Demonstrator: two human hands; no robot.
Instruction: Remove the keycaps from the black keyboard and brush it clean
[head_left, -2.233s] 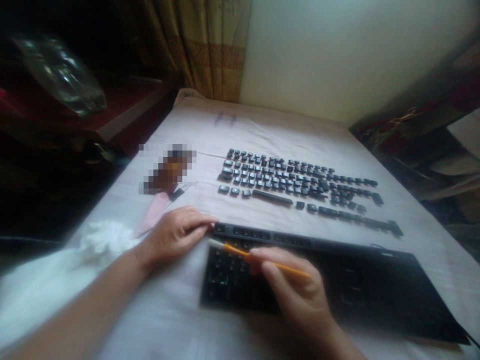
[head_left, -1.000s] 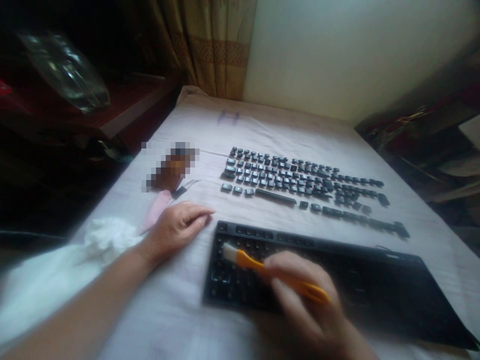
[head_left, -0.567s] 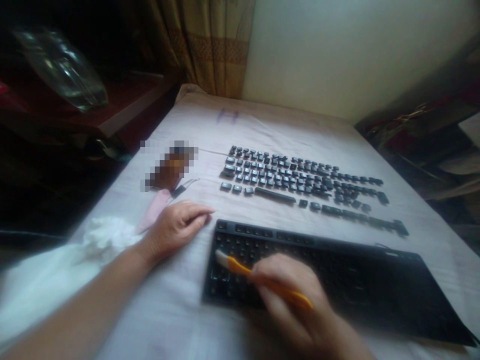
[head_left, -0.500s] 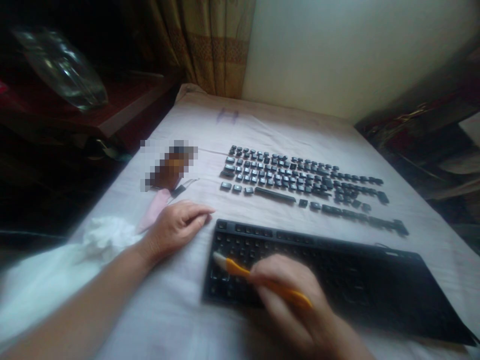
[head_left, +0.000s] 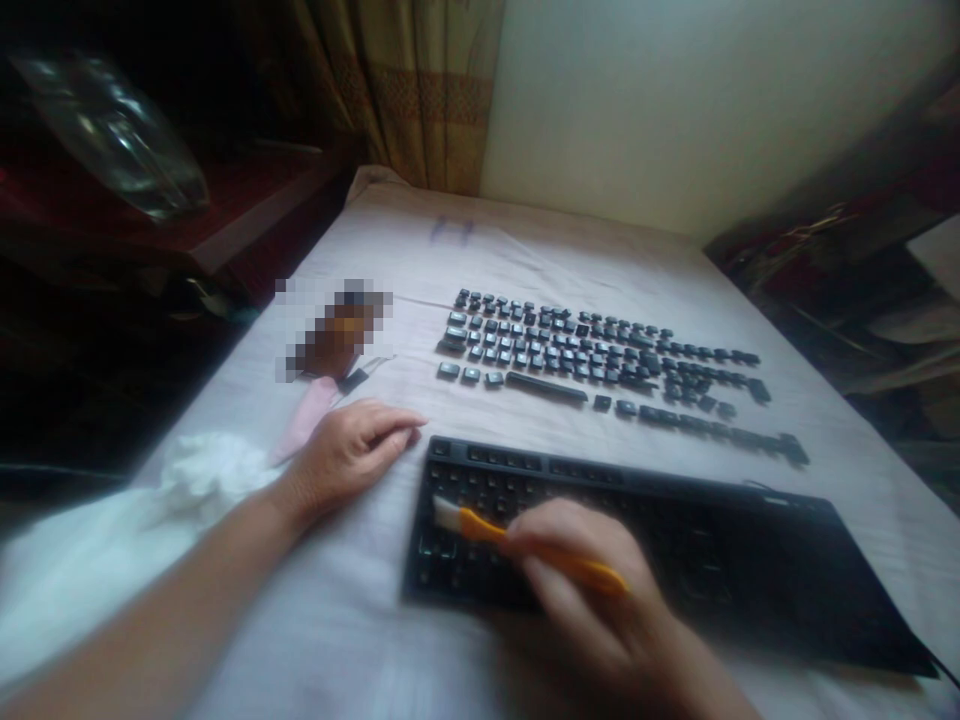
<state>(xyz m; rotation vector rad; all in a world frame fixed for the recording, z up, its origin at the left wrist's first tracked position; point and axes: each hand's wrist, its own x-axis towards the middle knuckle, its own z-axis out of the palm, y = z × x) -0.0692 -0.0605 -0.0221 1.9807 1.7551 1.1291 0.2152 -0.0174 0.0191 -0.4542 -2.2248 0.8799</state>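
My right hand is closed round the orange handle of a small brush. Its pale bristles meet the left part of a black keyboard whose keycaps are off, leaving bare key sockets. This hand covers part of the keyboard's middle. My left hand rests on the bed sheet just beyond the keyboard's left corner, fingers stretched forward and thumb alongside, with nothing seen in it. Behind the keyboard, loose black keycaps lie in rows, among them the long space bar.
A pink cloth and a blurred-out brown object lie left of the keycaps. White crumpled fabric is beside my left forearm. A reddish wooden table with a glass vessel stands at the left.
The brush tip has shifted slightly to the right over the keyboard's left end, my right hand moving with it. My left hand stays put; the view has moved slightly.
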